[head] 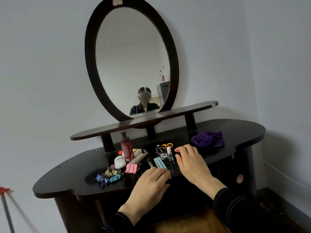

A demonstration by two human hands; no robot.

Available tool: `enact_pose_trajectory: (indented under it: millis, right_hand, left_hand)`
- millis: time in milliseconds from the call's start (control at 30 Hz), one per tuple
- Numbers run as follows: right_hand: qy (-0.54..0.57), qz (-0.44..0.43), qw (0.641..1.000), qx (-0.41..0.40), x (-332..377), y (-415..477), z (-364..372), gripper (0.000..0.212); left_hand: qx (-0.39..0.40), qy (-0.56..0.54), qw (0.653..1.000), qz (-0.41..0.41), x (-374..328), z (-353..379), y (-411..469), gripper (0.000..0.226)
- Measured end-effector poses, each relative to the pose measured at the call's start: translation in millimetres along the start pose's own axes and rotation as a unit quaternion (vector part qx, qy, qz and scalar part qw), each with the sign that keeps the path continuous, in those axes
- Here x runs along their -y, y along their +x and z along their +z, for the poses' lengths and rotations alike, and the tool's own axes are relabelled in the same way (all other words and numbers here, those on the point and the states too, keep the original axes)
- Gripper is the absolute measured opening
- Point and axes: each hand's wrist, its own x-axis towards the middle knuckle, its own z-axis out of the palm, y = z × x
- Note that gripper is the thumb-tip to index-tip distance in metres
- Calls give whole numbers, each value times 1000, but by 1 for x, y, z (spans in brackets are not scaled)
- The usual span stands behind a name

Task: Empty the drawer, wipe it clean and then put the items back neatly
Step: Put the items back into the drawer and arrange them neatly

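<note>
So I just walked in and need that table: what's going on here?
A person has small items spread on the dark wooden dressing table. Their left hand holds the near end of a pale blue flat packet; the right hand is open beside a small clear glass bottle. A purple cloth lies at the back right.
</note>
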Motion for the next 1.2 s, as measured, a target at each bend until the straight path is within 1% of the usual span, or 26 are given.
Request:
enact_pose_trajectory:
  millis: [33, 100, 167, 200, 267, 333, 367, 400, 500, 567, 633, 733, 833, 933, 1000, 1100, 1133, 1200]
  right_hand:
    - [18, -1, 1000, -1, 0, -2, -2, 34]
    - [88, 1, 996, -15, 1, -10, -7, 32]
    - [153, 7, 987, -47, 4, -22, -16, 31]
    - [159, 0, 985, -61, 6, -29, -20, 33]
    - [141, -55, 986, -62, 11, -44, -26, 43]
    - [124, -124, 984, -28, 21, -57, -29, 51]
    - [126, -140, 982, -11, 27, -61, -29, 50]
    - [141, -143, 980, -8, 32, -63, -29, 47]
    - [209, -116, 969, -56, 41, -67, -39, 30]
    - [201, -124, 968, -84, 39, -74, -49, 20]
    - [196, -125, 969, -85, 34, -89, -57, 21]
    - [237, -96, 965, -64, 23, -114, -64, 29]
    - [266, -65, 961, -49, 10, -142, -60, 26]
    - [250, -26, 968, -23, -8, -168, -47, 26]
    - [233, 4, 972, 25, -20, -184, -30, 27]
    - [206, 31, 974, 88, -37, -203, -8, 23]
    - [194, 41, 974, 112, -42, -209, 0, 21]
    - [163, 81, 969, 165, -52, -218, 15, 22]
  left_hand:
    - [-13, 3, 1000, 9, -1, -1, -1, 27]
    - [-38, -4, 999, 20, -4, -6, -4, 14]
    - [-55, -14, 998, 28, -8, -12, -6, 9]
    - [-64, -20, 997, 30, -9, -15, -6, 10]
    - [-85, -33, 996, 20, -13, -20, -4, 13]
    - [-111, -48, 993, 8, -18, -22, 0, 12]
    - [-125, -58, 990, 2, -22, -22, 1, 12]
    - [-137, -72, 988, -4, -26, -23, 2, 12]
    - [-168, -122, 978, -13, -37, -27, 2, 15]
    - [-202, -156, 966, -27, -44, -31, -2, 18]
    - [-241, -189, 950, -56, -54, -36, -11, 20]
    - [-276, -212, 933, -93, -71, -33, -29, 22]
    - [-267, -219, 933, -101, -91, -15, -50, 27]
    - [-252, -218, 937, -105, -108, 8, -68, 30]
    - [-232, -207, 948, -71, -120, 27, -81, 33]
    - [-186, -187, 965, 16, -134, 48, -102, 34]
    - [-165, -191, 967, 21, -138, 57, -108, 32]
    - [-110, -239, 965, -19, -141, 76, -119, 30]
